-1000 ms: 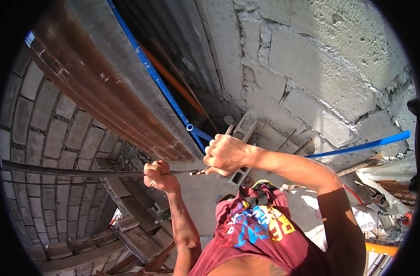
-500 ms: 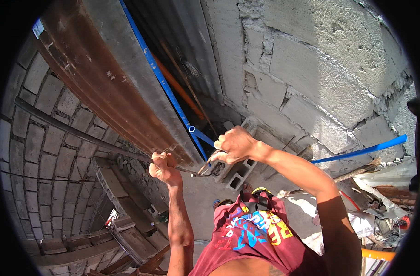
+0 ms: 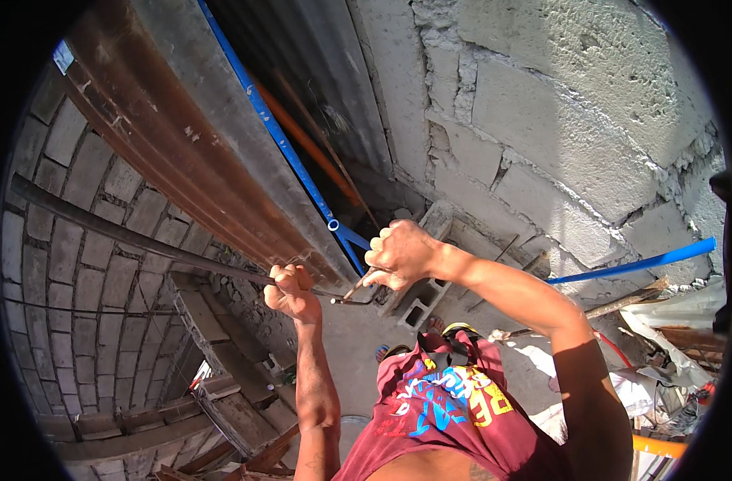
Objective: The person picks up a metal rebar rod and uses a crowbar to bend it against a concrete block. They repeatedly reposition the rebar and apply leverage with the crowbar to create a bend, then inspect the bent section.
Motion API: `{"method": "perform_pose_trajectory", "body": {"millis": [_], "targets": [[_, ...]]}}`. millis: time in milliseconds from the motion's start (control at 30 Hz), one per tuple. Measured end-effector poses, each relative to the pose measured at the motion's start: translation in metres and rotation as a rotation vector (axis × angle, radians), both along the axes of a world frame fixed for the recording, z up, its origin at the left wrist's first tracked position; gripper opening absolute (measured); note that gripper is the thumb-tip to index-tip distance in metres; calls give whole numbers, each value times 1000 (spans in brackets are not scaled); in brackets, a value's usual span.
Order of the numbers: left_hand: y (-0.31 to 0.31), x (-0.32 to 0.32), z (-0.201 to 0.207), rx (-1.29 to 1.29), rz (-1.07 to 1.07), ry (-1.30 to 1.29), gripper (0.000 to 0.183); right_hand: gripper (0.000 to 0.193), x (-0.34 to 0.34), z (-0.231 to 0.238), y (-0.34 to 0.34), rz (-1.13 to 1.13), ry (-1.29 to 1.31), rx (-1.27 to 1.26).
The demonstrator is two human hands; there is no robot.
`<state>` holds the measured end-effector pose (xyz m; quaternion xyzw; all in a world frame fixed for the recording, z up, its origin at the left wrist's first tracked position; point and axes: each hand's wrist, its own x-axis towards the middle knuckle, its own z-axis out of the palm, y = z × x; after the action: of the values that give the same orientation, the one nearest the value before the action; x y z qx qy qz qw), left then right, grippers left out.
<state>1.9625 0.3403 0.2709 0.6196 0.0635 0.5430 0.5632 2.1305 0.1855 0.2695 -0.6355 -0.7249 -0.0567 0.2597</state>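
Note:
My left hand [image 3: 292, 293] is closed around a long, thin dark bar [image 3: 141, 240], which runs from the far left of the view down to my fist. A short end sticks out past the fist toward the right. Close by on the right, my right hand [image 3: 399, 255] is bent into a fist around a thin brownish rod [image 3: 356, 289]. Its lower tip lies near the bar's end; I cannot tell whether they touch. Most of what the right fist grips is hidden by the fingers.
Rusty corrugated sheets [image 3: 165, 152] lean ahead, beside a blue pipe [image 3: 274, 128] and an orange pipe [image 3: 302, 140]. Hollow blocks [image 3: 420, 309] stand on the floor. A block wall [image 3: 542, 104] rises on the right; another blue pipe [image 3: 638, 260] juts there. Lumber [image 3: 229, 401] lies lower left.
My two fists have drawn slightly closer together, the right one shifting a little left. The bar's far left part sits slightly lower in view. Both grips stay closed.

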Motion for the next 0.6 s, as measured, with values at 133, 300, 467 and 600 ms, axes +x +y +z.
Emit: {"method": "perform_pose_trajectory", "body": {"millis": [133, 300, 467, 600], "targets": [[3, 1, 2, 34, 22, 17, 53, 46, 13, -7, -1, -60, 138, -38], [6, -1, 4, -28, 106, 3, 52, 49, 13, -16, -4, -160, 200, -74], [-1, 3, -2, 35, 186, 30, 52, 51, 12, -28, -22, -294, 272, -140], [-6, 5, -5, 4, 331, 17, 52, 46, -15, -18, -30, -326, 184, -174]]}}
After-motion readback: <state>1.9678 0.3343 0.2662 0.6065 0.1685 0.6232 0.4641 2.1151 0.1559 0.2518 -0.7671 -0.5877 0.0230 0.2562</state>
